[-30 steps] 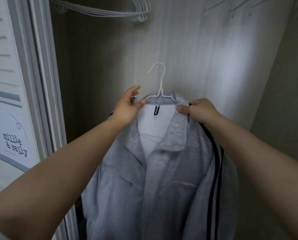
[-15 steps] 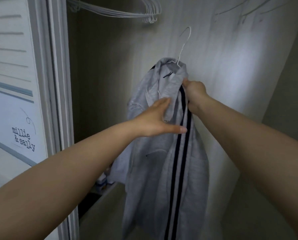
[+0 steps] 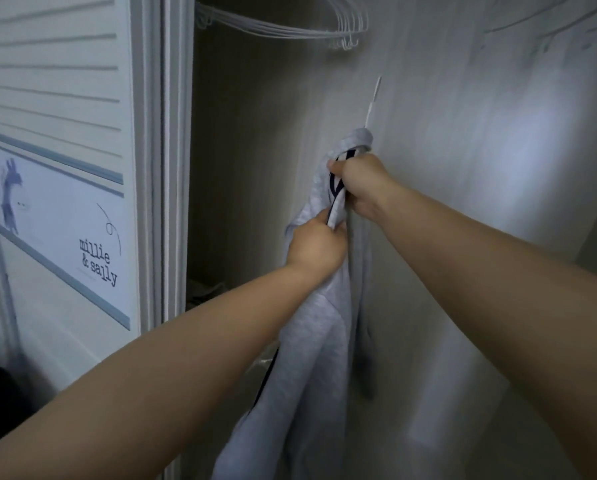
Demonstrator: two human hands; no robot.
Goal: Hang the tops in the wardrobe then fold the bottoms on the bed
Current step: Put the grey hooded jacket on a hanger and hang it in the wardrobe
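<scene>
Gripping the grey top (image 3: 321,306) inside the wardrobe, the right hand (image 3: 357,185) is curled round the bunched shoulder fabric just under the collar, while the left hand (image 3: 316,245), lower and nearer the camera, pinches the striped edge just below it. The top hangs long and straight down from both hands, and the white hanger (image 3: 373,102) sticks up out of the collar directly above the right hand, which is the nearer one to it. The spare hangers (image 3: 290,27) sit higher and to the left, so I judge the hook must rise up and leftward.
</scene>
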